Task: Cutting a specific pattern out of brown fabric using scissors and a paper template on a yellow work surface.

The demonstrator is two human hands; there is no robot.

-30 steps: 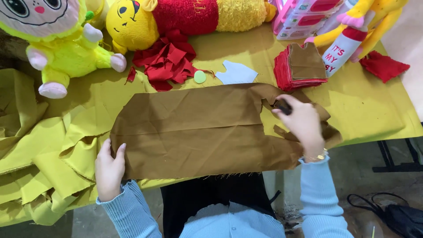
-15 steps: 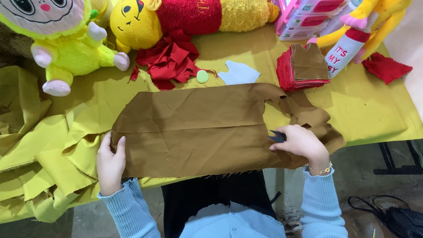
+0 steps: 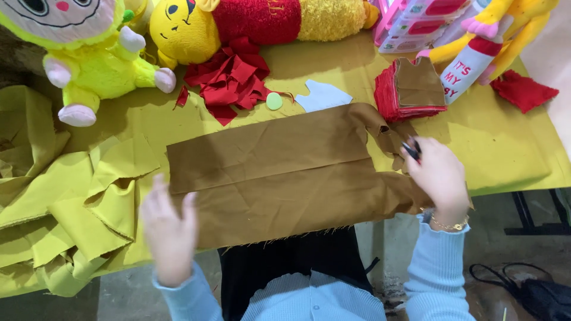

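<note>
While our left hand [image 3: 169, 232] hovers blurred over the near left corner of the brown fabric [image 3: 279, 172], its fingers spread wide and holding nothing, we judge the cloth needs pinning flat there so the sheet does not creep. Loose yellow fabric [image 3: 77, 202] lies bunched at the table's left end, below a yellow-green plush toy [image 3: 89, 59]; we would keep those folds off the brown piece.

Across the middle of the table, the brown fabric lies as a long rectangle, creased along its length, with a frayed near edge hanging just over the table's front. Behind it sit a heap of red scraps [image 3: 229, 77], a small green disc [image 3: 274, 101] and a pale blue cut shape [image 3: 321, 95], all beside a yellow bear plush [image 3: 196, 30] in a red top.

At the fabric's right end, where it narrows and crumples, our right hand [image 3: 437, 178] rests on the cloth, fingers curled round a small dark tool [image 3: 411, 148]; we cannot tell what kind. Working it well, in our view, means keeping that rumpled end smoothed under the palm. Beyond stands a stack of red cut pieces [image 3: 410, 89] topped by a brown one.
</note>
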